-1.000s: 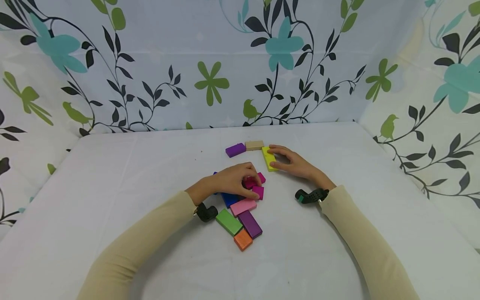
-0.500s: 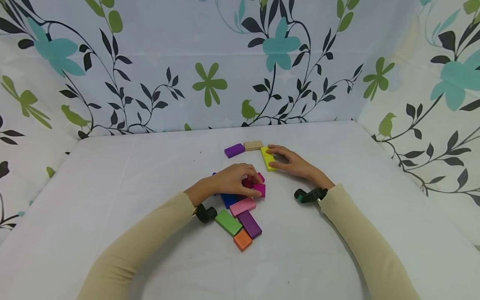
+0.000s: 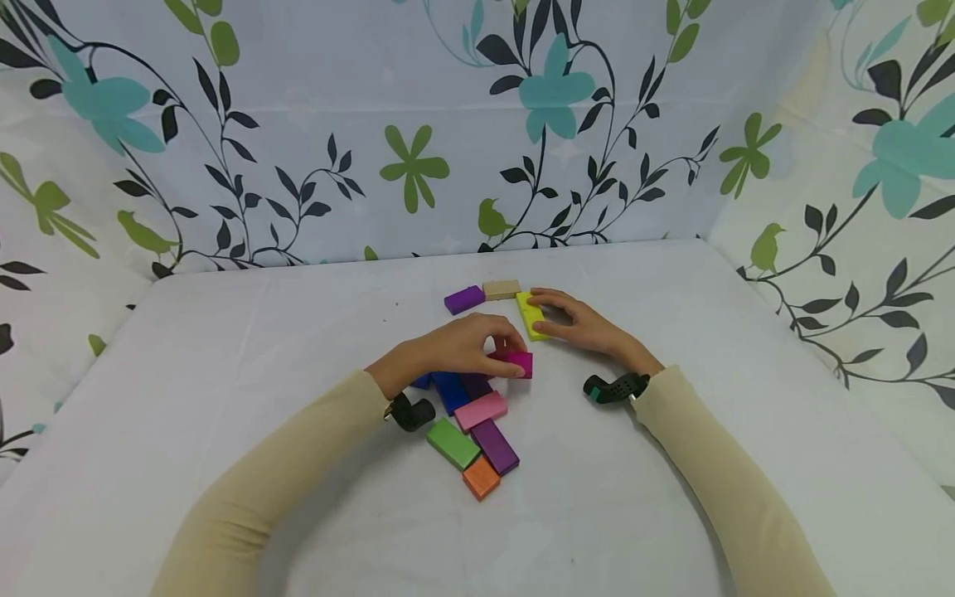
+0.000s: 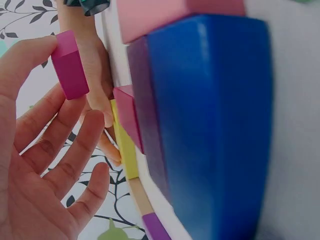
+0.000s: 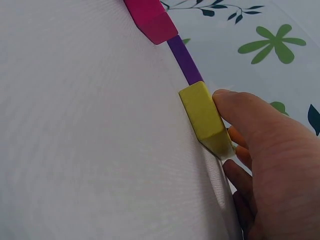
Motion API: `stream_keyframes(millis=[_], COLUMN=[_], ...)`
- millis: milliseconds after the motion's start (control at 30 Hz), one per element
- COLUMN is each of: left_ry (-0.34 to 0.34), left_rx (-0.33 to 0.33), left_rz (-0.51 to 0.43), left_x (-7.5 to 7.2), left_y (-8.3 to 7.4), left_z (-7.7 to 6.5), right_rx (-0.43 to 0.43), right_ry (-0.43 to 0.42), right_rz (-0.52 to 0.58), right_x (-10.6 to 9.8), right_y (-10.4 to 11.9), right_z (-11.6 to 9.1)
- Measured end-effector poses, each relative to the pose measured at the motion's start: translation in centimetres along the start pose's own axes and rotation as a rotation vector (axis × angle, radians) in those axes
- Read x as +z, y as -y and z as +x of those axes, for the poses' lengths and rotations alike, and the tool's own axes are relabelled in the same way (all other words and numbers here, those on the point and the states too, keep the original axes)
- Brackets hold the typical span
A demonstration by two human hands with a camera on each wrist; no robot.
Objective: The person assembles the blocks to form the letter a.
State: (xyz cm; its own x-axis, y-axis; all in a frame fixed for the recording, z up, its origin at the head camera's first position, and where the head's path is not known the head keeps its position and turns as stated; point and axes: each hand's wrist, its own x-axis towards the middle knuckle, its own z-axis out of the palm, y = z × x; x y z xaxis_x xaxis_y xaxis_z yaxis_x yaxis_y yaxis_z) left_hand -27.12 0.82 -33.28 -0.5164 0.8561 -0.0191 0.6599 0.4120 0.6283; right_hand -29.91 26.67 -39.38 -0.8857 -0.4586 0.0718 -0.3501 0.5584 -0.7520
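Observation:
My left hand [image 3: 470, 344] pinches a magenta block [image 4: 70, 65] between thumb and fingertips, raised above the table. Its other fingers are spread in the left wrist view. Beyond it, a second pink-red block [image 4: 129, 117] lies beside a dark purple block [image 4: 150, 120], which borders a large blue block [image 4: 200, 130]. In the head view the left hand hides part of these. Farther back, my right hand [image 3: 582, 323] holds a yellow block [image 3: 530, 316] on the table, thumb against its near part and fingers at its far end.
A tan block [image 3: 501, 289] and a purple block [image 3: 464, 299] continue from the yellow one at the back. Nearer lie pink [image 3: 481, 410], green [image 3: 453, 443], plum [image 3: 495, 446] and orange [image 3: 482, 478] blocks. A patterned cloth [image 3: 418, 99] hangs behind the table.
My left hand has lifted the magenta block and moved it slightly up and to the right, uncovering more of the blue and dark purple blocks. My right hand stays at the yellow block.

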Motion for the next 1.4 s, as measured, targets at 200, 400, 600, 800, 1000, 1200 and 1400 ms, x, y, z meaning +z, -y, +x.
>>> stream_keyframes(millis=[200,400,600,800,1000,1200,1400], left_ry=[-0.002,-0.013,-0.023,-0.029,-0.019,0.02,0.049], left_rx=[-0.025,-0.043,-0.113,-0.151,-0.162,-0.196,-0.203], left_rz=[0.006,0.024,0.04,0.107,0.163,0.171,0.136], left_x=[0.0,-0.2,-0.2,-0.1,0.3,0.9,1.2], left_y=[-0.2,0.0,0.1,-0.1,-0.5,-0.3,-0.2], left_z=[0.6,1.6,2.2,2.9,3.9,4.7,4.7], right_rx=[-0.035,-0.028,-0.032,-0.038,-0.084,-0.088,-0.079], right_ry=[0.004,-0.003,-0.001,-0.001,0.008,0.008,0.007], right_rz=[0.008,0.011,0.031,0.008,0.009,0.029,0.033], right_x=[0.1,0.0,0.1,-0.1,-0.2,-0.1,-0.1], right_y=[-0.1,-0.2,-0.5,-0.4,-0.3,-0.5,-0.4], right_z=[0.1,0.0,0.2,0.0,-0.1,-0.2,-0.2])
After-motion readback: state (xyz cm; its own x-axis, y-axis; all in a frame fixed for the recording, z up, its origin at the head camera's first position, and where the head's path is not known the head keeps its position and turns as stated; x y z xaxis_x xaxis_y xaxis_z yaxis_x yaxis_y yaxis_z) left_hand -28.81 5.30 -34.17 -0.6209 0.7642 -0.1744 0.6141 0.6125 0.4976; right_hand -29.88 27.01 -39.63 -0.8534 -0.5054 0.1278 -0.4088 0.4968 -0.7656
